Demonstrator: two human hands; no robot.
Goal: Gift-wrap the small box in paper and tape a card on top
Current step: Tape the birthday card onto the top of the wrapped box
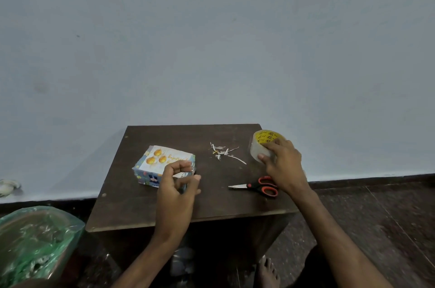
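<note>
Two hands: the left hand [175, 190] hovers at the near right corner of the box [150, 178], fingers curled in toward the thumb; whether it pinches a strip of clear tape I cannot tell. The right hand [283, 165] grips the tape roll [259, 144], well right of the box.
Box: it lies flat on the table [146, 207], covered in patterned paper [138, 171].
Card: white with orange balls, it lies on top of the box [162, 157].
Scissors: they lie closed to the right of the box [259, 186], nearer the person.
Scraps: thin paper trimmings lie right of the box [222, 152], a little farther back.
Handling: the box looks small and light and probably slides under a push. Its paper likely creases or tears at the corners, and the card looks thin and easy to shift.
Where to hold: press down on the card's middle or pinch the box's short sides, keeping clear of the edges that take the tape.
</note>
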